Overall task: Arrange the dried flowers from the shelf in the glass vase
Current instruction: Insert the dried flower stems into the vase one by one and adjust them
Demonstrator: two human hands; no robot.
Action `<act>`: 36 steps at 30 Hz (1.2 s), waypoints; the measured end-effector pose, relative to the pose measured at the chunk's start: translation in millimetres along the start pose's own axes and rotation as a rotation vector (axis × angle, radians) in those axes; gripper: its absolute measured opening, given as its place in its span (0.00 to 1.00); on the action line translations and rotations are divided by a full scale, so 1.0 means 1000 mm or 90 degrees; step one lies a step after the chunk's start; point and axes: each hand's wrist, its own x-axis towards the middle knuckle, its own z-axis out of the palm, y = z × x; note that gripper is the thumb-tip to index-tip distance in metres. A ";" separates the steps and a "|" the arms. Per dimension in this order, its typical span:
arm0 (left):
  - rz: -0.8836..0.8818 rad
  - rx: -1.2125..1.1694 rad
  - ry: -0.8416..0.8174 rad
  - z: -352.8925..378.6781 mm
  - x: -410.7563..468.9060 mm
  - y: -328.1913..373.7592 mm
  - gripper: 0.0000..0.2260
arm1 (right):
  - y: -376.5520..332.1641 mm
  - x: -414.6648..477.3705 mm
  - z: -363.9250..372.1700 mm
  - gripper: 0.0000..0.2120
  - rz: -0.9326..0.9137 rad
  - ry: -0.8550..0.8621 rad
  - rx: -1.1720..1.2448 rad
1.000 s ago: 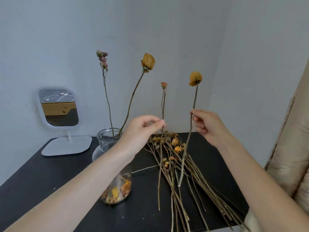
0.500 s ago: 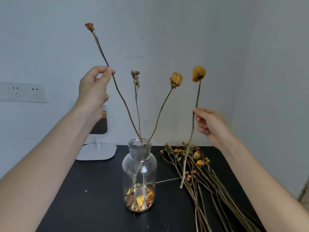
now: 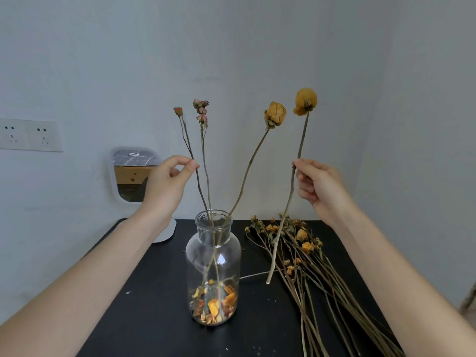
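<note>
mirror [image 3: 134, 173], white rounded frame, far left on matte black table [image 3: 154, 318] | left hand [image 3: 167, 186] pinches thin twiggy orange-bud stem [image 3: 178, 111], foot inside clear glass vase [image 3: 213, 266] with two other stems, dry petals at bottom | right hand [image 3: 319, 186] pinches straight yellow ball-head stem [image 3: 305, 100], cut end low beside loose bundle [image 3: 322, 279] lying flat
</note>
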 end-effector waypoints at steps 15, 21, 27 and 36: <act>-0.156 -0.020 -0.302 -0.014 -0.042 -0.064 0.29 | -0.010 -0.004 0.023 0.11 -0.072 0.005 0.111; -0.166 -0.021 -0.404 0.003 -0.044 -0.073 0.27 | -0.018 -0.003 0.033 0.09 -0.097 0.006 0.115; -0.139 0.028 -0.305 0.017 -0.047 -0.074 0.30 | -0.028 0.002 0.037 0.08 -0.131 0.026 0.110; -0.095 0.134 -0.191 0.039 -0.051 -0.080 0.32 | -0.001 -0.005 0.052 0.08 -0.112 -0.019 -0.063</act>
